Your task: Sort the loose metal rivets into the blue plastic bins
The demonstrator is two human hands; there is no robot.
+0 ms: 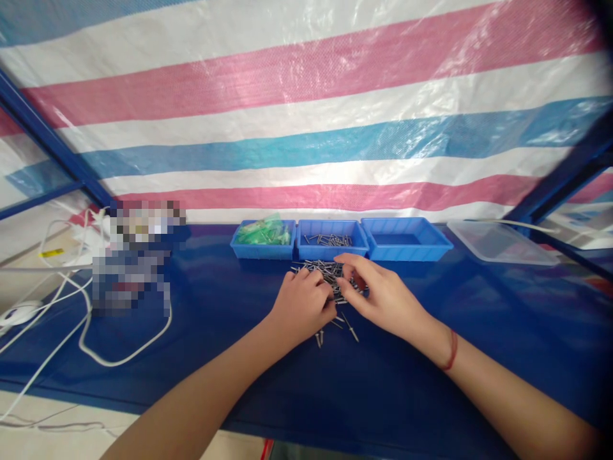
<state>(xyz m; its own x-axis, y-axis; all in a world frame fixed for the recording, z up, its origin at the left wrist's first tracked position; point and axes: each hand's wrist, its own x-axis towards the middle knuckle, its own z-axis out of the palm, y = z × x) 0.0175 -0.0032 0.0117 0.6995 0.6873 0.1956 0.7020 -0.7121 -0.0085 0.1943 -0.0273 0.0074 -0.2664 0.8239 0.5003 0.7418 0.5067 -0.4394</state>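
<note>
A heap of silvery blind rivets (322, 268) lies on the blue table (383, 396), just in front of three blue bins. My left hand (302, 303) rests at the heap's left side with its fingers curled in; whatever they may hold is hidden. On the other side my right hand (385, 294) reaches over the heap, thumb and forefinger apart, its other fingers partly hidden among the rivets. Several loose rivets (352, 329) are scattered nearer to me. More rivets (335, 241) lie in the middle bin (330, 253).
The left bin (263, 253) holds green plastic bags (265, 231). No contents show in the right bin (407, 253). A translucent lid (500, 244) lies to its right. White cables (108, 362) trail across the left side, near a blurred patch. A striped sheet (306, 153) hangs behind.
</note>
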